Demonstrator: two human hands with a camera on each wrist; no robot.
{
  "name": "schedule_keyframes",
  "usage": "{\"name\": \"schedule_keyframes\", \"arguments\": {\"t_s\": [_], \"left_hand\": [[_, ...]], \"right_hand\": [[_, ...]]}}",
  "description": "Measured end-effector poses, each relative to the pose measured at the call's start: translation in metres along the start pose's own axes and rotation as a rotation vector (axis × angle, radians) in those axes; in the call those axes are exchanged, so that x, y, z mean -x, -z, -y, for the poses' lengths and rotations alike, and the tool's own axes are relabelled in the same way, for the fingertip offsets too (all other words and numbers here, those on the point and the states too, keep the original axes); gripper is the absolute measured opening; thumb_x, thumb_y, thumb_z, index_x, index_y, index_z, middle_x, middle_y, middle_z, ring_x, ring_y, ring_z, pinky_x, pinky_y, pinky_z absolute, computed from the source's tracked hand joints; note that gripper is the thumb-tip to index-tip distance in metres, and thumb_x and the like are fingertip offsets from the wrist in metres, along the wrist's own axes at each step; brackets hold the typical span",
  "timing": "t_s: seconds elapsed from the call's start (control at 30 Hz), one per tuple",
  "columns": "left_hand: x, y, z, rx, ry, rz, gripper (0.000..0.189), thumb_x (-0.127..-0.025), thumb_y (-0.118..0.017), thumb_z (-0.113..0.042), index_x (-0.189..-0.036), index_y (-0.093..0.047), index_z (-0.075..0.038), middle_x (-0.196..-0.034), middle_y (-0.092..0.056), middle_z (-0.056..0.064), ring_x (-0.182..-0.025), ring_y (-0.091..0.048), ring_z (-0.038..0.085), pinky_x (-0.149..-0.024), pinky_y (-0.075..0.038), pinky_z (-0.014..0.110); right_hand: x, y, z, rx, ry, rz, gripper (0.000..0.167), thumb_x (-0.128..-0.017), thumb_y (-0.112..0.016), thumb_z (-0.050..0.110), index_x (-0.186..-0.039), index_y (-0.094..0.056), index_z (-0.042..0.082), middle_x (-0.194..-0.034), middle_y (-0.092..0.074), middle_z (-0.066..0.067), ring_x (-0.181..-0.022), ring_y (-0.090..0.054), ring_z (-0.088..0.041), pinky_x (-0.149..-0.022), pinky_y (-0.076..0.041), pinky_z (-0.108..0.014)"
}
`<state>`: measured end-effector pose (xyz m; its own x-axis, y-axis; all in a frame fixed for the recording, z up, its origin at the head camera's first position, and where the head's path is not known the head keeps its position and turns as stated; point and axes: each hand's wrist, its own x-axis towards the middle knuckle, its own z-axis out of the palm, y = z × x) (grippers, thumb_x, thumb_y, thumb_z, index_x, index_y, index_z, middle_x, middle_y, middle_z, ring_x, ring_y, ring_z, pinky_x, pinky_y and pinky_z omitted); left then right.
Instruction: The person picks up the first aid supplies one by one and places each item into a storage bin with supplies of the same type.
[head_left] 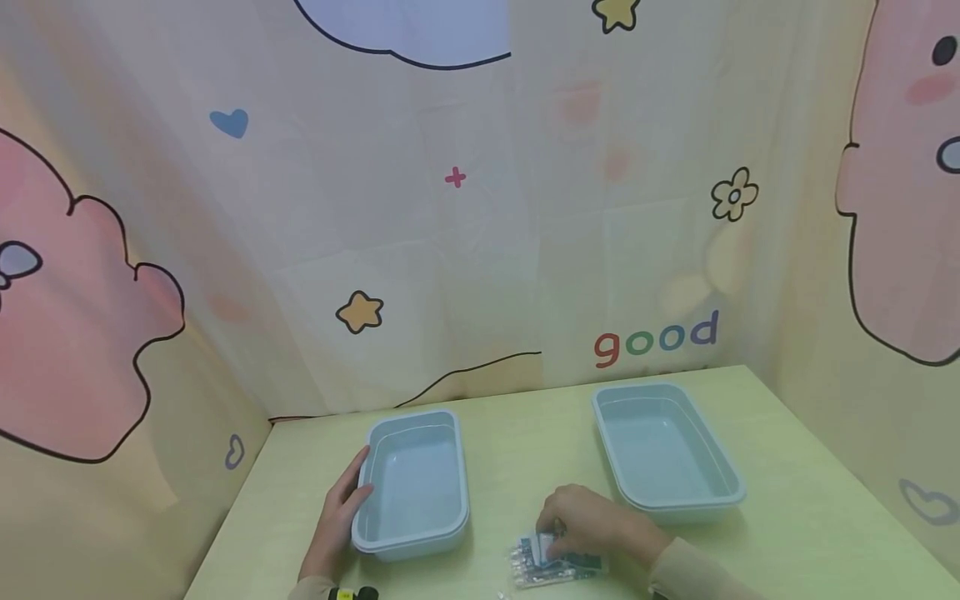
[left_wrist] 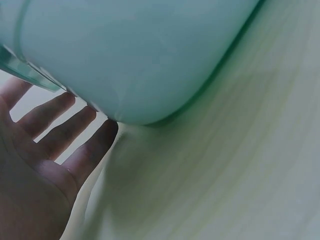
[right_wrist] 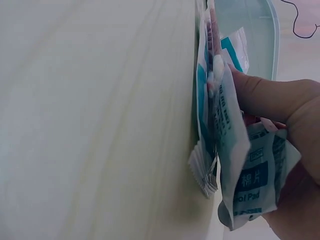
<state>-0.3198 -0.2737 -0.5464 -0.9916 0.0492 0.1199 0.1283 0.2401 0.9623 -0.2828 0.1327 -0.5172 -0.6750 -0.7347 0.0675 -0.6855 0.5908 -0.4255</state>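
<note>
My left hand point(head_left: 341, 515) rests against the left side of a pale blue plastic basin point(head_left: 411, 545), its thumb near the rim. In the left wrist view, the fairly straight fingertips point(left_wrist: 107, 131) touch the basin's outer wall. Over the table to the right of that basin, my right hand point(head_left: 588, 518) pinches small white-and-blue alcohol pad packets point(right_wrist: 257, 180); how many it holds is unclear. Beneath them lies a bunch of clear-wrapped packets point(head_left: 551, 575), partly covered by the hand.
A second pale blue basin point(head_left: 678, 505) stands at the right, beyond my right hand. Both basins sit on a light yellow-green table point(head_left: 525, 467). Behind it hangs a cartoon-printed curtain point(head_left: 510, 275). A small clear item shows at the bottom edge of the head view.
</note>
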Motion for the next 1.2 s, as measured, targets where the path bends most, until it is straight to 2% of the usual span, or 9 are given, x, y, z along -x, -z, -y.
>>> {"name": "schedule_keyframes", "arguments": {"t_s": [0.13, 0.3, 0.47, 0.57, 0.67, 0.83, 1.0, 1.2], "left_hand": [[0.0, 0.001, 0.001, 0.003, -0.006, 0.0, 0.056, -0.101, -0.048, -0.018, -0.153, -0.031, -0.024, -0.162, -0.023, 0.006, -0.148, -0.022, 0.035, -0.112, -0.03, 0.056], [0.001, 0.0, 0.0, 0.011, -0.006, 0.016, 0.055, -0.101, -0.047, -0.02, -0.153, -0.031, -0.026, -0.162, -0.022, 0.006, -0.148, -0.022, 0.035, -0.113, -0.03, 0.056], [0.005, -0.001, -0.015, 0.028, 0.012, 0.04, 0.055, -0.102, -0.046, -0.019, -0.154, -0.029, -0.022, -0.162, -0.02, 0.009, -0.148, -0.021, 0.036, -0.113, -0.029, 0.057], [0.004, -0.001, -0.014, 0.017, 0.016, 0.036, 0.056, -0.102, -0.046, -0.019, -0.154, -0.028, -0.022, -0.163, -0.02, 0.008, -0.148, -0.021, 0.036, -0.113, -0.029, 0.056], [0.0, 0.0, -0.001, 0.014, 0.003, 0.024, 0.056, -0.102, -0.047, -0.022, -0.154, -0.029, -0.026, -0.163, -0.021, 0.005, -0.148, -0.021, 0.034, -0.113, -0.028, 0.056], [0.0, 0.0, -0.001, 0.014, -0.005, 0.02, 0.055, -0.101, -0.047, -0.021, -0.154, -0.03, -0.026, -0.162, -0.022, 0.006, -0.148, -0.022, 0.035, -0.113, -0.028, 0.057], [0.001, 0.0, -0.001, 0.009, -0.01, 0.017, 0.055, -0.101, -0.047, -0.021, -0.153, -0.031, -0.026, -0.162, -0.023, 0.006, -0.147, -0.023, 0.035, -0.113, -0.029, 0.057], [0.001, 0.0, 0.001, 0.014, -0.018, 0.01, 0.055, -0.101, -0.048, -0.02, -0.153, -0.033, -0.025, -0.161, -0.024, 0.006, -0.147, -0.025, 0.034, -0.113, -0.029, 0.057]], "right_hand": [[0.0, 0.001, 0.001, 0.024, -0.021, -0.009, 0.017, -0.077, -0.079, 0.032, -0.092, -0.078, 0.026, -0.087, -0.067, 0.021, -0.078, -0.054, 0.005, -0.074, -0.05, -0.019], [0.001, 0.002, 0.002, -0.018, -0.004, -0.005, 0.008, -0.082, -0.076, 0.025, -0.089, -0.079, 0.023, -0.082, -0.064, 0.021, -0.075, -0.056, 0.006, -0.071, -0.051, -0.016], [0.0, 0.004, 0.002, -0.027, -0.012, -0.002, 0.006, -0.083, -0.074, 0.024, -0.088, -0.078, 0.023, -0.082, -0.068, 0.019, -0.076, -0.06, 0.007, -0.072, -0.053, -0.016], [0.0, 0.003, 0.0, -0.016, -0.004, -0.021, 0.006, -0.083, -0.074, 0.024, -0.087, -0.078, 0.023, -0.083, -0.07, 0.018, -0.076, -0.061, 0.007, -0.071, -0.053, -0.015], [0.001, 0.001, -0.002, -0.016, 0.008, -0.036, 0.006, -0.083, -0.074, 0.024, -0.087, -0.078, 0.022, -0.083, -0.07, 0.018, -0.075, -0.061, 0.007, -0.07, -0.052, -0.014], [0.0, 0.0, -0.005, -0.008, 0.035, -0.049, 0.005, -0.083, -0.074, 0.024, -0.085, -0.078, 0.021, -0.081, -0.07, 0.018, -0.074, -0.059, 0.007, -0.069, -0.052, -0.014], [0.001, 0.0, -0.005, 0.046, 0.056, -0.07, 0.007, -0.083, -0.074, 0.028, -0.083, -0.077, 0.023, -0.077, -0.068, 0.021, -0.071, -0.053, 0.009, -0.067, -0.047, -0.014], [0.002, 0.002, -0.001, 0.054, 0.02, -0.08, 0.009, -0.083, -0.073, 0.034, -0.086, -0.078, 0.026, -0.077, -0.065, 0.024, -0.07, -0.045, 0.006, -0.065, -0.041, -0.014]]}}
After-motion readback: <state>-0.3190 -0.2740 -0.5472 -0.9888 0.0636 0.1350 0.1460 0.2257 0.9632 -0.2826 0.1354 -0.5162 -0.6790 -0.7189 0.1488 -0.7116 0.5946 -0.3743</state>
